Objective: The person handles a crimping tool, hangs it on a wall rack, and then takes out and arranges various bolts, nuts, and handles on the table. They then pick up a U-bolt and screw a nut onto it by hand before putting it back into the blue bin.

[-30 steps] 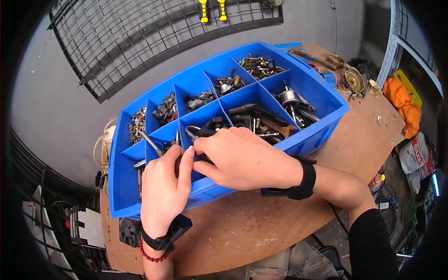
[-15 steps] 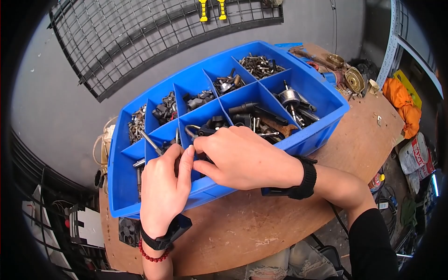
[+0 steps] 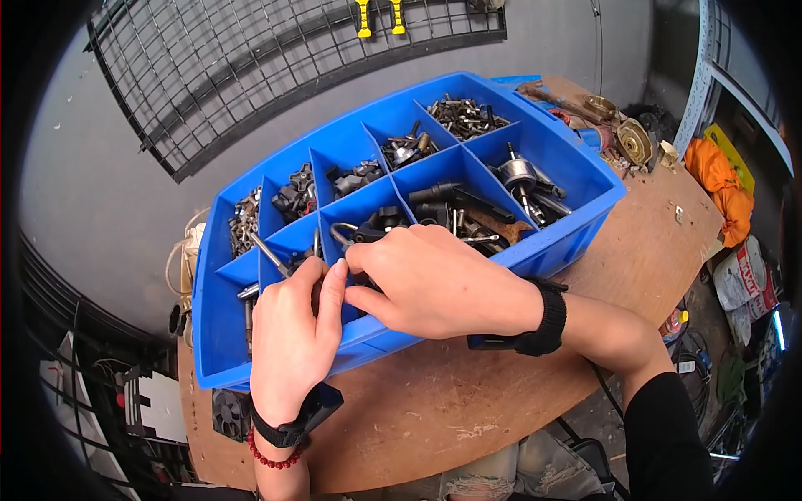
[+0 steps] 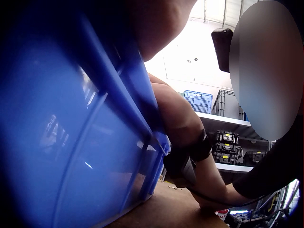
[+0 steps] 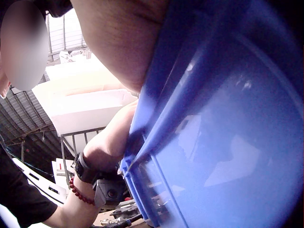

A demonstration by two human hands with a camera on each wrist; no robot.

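A blue divided bin (image 3: 401, 334) full of metal parts stands on the wooden table. Over its near rim, my left hand (image 3: 292, 342) reaches into a front compartment with bent fingers. Beside it, my right hand (image 3: 439, 280) reaches in from the right, its fingers bent downward. The left thumb tip lies right by the right index finger. Around the fingers are a metal rod (image 3: 270, 255) and a curved metal shackle (image 3: 341, 234). The fingertips are hidden, and I cannot tell what they hold. Both wrist views mostly show the bin's outer wall (image 4: 61, 142).
Other compartments hold small bolts (image 3: 466, 118), black knobs (image 3: 294, 196), a rusty wrench (image 3: 505, 230) and a hole saw (image 3: 518, 174). A black wire grid (image 3: 276, 75) is on the wall behind. Rusty parts (image 3: 633, 144) and an orange cloth (image 3: 720, 188) lie at the right.
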